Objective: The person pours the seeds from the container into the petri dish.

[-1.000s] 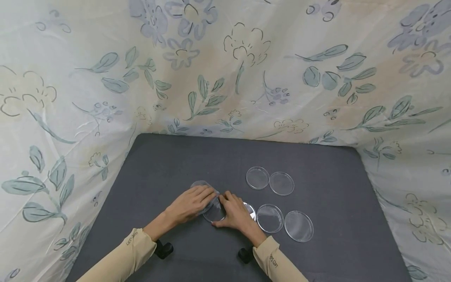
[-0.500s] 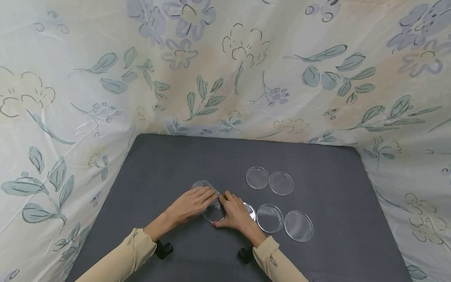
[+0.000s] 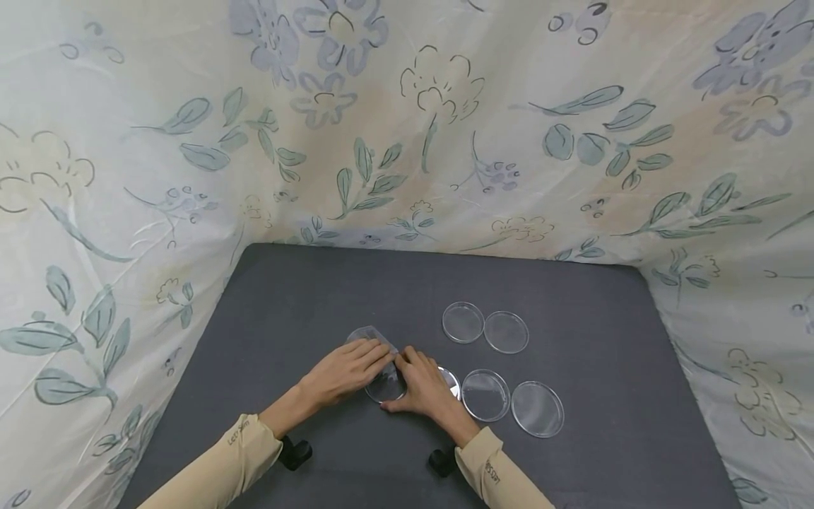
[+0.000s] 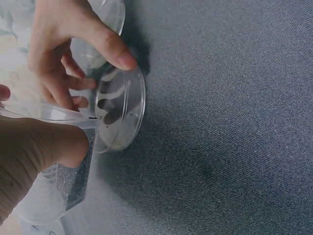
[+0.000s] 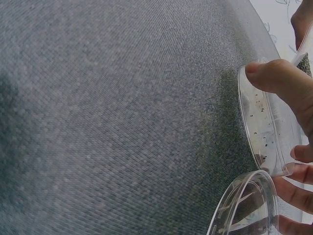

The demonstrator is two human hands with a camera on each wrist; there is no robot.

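Observation:
My left hand [image 3: 346, 367] grips a clear plastic beaker [image 4: 41, 196] with graduation marks, tilted on its side. Small dark grains [image 4: 73, 183] lie along its lower wall. The beaker's mouth is close over a clear petri dish [image 4: 120, 129] on the cloth. Thumb and fingers of my right hand [image 3: 426, 385] hold this dish at its rim. Scattered dark specks [image 5: 259, 112] show inside the dish in the right wrist view. Just beside it, another petri dish [image 3: 451, 382] is partly hidden behind the right hand.
To the right lie two more petri dishes, one nearer [image 3: 486, 396] and one farther right [image 3: 538, 409]. Behind them a pair of dishes, left [image 3: 463, 322] and right [image 3: 506, 332], sits side by side. Dark grey cloth [image 3: 610, 367] covers the table; a floral curtain [image 3: 432, 141] surrounds it.
The beaker in my left hand has turned slightly, and less of its side shows below the hand. My right hand keeps its hold on the dish.

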